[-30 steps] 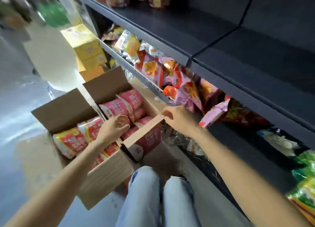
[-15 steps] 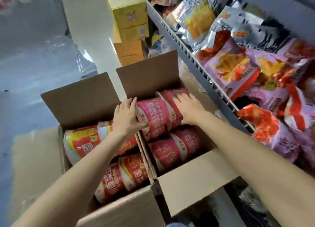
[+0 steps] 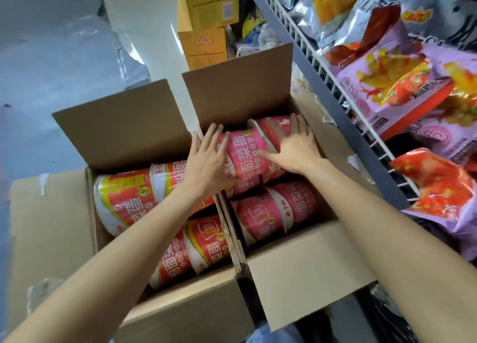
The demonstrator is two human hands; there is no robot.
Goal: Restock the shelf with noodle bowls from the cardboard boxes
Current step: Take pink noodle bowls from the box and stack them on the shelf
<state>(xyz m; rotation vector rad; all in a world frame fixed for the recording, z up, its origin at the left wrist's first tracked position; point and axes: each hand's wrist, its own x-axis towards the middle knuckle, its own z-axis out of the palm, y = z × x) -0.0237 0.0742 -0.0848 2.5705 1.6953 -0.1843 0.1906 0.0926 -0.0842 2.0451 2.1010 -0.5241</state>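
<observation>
Two open cardboard boxes stand side by side on the floor. The left box (image 3: 121, 128) holds red-and-yellow noodle bowls (image 3: 124, 201) lying on their sides. In the right box (image 3: 304, 260) lie pink noodle bowls, with a top pair (image 3: 247, 151) resting on a lower pair (image 3: 278, 211). My left hand (image 3: 209, 164) lies with straight fingers on the left end of the top pink pair. My right hand (image 3: 294, 146) is spread over its right bowl, thumb stretched across the pink wrapper.
A grey wire-fronted shelf (image 3: 322, 77) runs along the right, packed with purple and orange snack bags (image 3: 387, 84). Yellow cartons (image 3: 206, 12) are stacked behind the boxes. Upright box flaps (image 3: 237, 84) stand at the far side. Blue-grey floor (image 3: 51, 59) lies to the left.
My right hand left the box flap and my left hand left the red bowls. Both came onto the top pink bowls and now reach slightly further over them.
</observation>
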